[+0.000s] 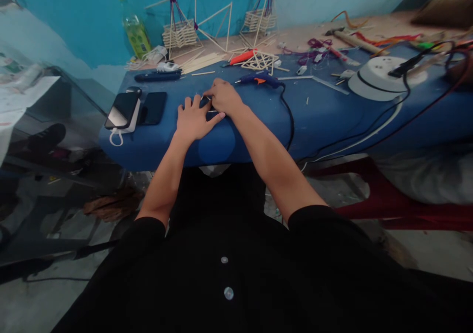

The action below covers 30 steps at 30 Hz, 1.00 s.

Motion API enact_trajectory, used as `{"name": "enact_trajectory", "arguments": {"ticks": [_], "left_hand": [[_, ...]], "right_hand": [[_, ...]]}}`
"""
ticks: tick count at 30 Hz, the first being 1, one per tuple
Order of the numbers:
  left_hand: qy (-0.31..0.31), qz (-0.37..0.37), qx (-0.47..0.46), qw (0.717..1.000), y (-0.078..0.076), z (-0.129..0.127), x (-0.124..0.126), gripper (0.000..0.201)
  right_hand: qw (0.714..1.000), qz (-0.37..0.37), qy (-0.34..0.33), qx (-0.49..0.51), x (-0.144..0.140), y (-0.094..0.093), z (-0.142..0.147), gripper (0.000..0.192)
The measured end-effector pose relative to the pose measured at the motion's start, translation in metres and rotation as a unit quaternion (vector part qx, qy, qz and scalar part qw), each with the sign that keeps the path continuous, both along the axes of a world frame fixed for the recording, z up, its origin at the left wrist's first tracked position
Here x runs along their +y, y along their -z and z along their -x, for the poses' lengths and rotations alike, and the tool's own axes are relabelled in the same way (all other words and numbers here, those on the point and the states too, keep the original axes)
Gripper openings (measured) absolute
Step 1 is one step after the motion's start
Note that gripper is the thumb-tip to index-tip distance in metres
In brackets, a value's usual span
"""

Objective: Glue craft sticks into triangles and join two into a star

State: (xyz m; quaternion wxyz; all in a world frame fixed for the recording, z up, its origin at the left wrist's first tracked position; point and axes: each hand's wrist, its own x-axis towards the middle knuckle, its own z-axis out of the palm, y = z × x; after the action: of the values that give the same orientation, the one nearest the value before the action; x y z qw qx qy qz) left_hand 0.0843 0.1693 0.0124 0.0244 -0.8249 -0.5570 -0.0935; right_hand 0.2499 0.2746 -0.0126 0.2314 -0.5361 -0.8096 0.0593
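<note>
Apparently a steadying step; my left hand [194, 118] spread wide; my right hand [224, 97] curled, its hold I can't tell; pale strip [212, 111] between them on the blue table [266, 104]; next move, I judge, wants steady pressure

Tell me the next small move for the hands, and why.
Perhaps steady the dark item with the left hand: its fingers are spread close by, the right hand is curled beside them, and both partly hide the item.
</note>
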Motion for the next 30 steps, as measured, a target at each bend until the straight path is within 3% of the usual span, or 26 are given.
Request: {"name": "enact_trajectory", "arguments": {"ticks": [9,30], "left_hand": [[-0.003,-0.004,0.007,1.0,0.001,-0.001,0.0,0.078],[0.001,0.0,0.002,1.0,-0.003,-0.001,-0.003,0.077]], "right_hand": [[1.0,-0.009,0.027,0.008,-0.014,-0.005,0.0,0.055],[0.999,-0.009,0.035,0.006,-0.013,-0.004,0.0,0.055]]}}
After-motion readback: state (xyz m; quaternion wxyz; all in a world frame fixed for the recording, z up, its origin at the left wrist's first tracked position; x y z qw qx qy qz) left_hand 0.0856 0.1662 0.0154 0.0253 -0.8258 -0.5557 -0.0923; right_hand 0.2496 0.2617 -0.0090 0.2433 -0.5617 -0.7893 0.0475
